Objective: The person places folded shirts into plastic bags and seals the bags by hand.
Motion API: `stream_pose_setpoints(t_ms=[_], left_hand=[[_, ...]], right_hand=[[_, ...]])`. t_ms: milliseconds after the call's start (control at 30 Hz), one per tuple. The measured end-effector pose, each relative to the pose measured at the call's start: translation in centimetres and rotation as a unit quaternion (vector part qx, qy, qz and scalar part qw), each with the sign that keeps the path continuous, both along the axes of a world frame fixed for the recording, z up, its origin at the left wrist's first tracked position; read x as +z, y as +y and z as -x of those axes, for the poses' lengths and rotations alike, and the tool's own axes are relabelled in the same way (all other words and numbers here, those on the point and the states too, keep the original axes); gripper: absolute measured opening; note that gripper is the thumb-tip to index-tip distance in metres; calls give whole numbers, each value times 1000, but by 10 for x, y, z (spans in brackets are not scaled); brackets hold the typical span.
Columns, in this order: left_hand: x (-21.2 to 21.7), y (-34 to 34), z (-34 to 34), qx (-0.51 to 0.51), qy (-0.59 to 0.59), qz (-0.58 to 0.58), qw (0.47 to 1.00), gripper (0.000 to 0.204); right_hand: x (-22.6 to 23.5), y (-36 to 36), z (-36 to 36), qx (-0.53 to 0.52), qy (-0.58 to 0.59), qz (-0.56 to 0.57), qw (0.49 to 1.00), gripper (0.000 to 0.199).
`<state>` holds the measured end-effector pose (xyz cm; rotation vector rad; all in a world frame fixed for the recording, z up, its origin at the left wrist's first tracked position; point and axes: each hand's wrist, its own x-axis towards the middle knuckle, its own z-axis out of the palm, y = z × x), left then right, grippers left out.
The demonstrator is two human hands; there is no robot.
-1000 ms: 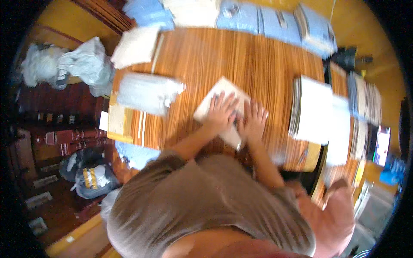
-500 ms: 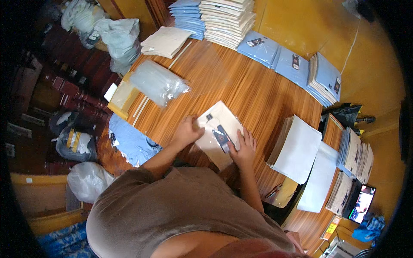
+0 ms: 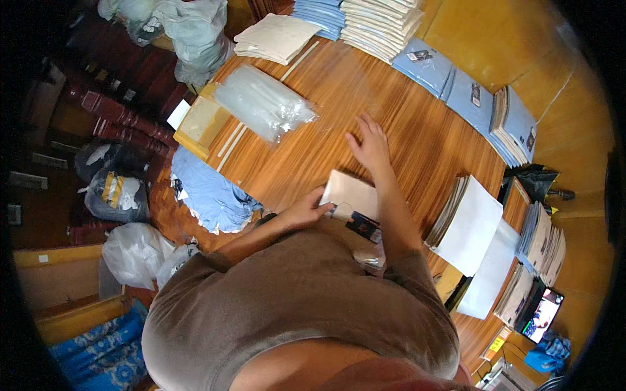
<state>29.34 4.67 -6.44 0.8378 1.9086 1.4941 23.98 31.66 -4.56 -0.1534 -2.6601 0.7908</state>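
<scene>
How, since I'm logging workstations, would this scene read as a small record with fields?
Left hand: touching the left edge of a cream packet
Packet detail: dark tag on top
Right hand: fingers spread over the wood-grain table, contact unclear
Left side: clear plastic sleeves
Far edge: cream stack, blue packets
Right side: white-topped stack

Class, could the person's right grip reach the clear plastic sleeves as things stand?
Probably yes: the right grip is open, and nothing bulky stands between it and the clear plastic sleeves.

wooden table (image 3: 417, 117) bears plastic sleeves (image 3: 261, 101)
</scene>
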Motion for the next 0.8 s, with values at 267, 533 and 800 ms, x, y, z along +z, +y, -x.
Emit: stream_pose_setpoints(t_ms=[267, 533, 800], left_hand=[[168, -9, 113, -53, 174, 54, 982, 28], [137, 93, 310, 85, 229, 51, 968, 51], [-2, 186, 337, -144, 405, 369, 824, 65]], right_hand=[[-14, 46, -14, -100, -215, -68, 969, 55], [-14, -6, -163, -251, -136, -67, 956, 42], [-20, -48, -141, -323, -101, -89, 937, 48]])
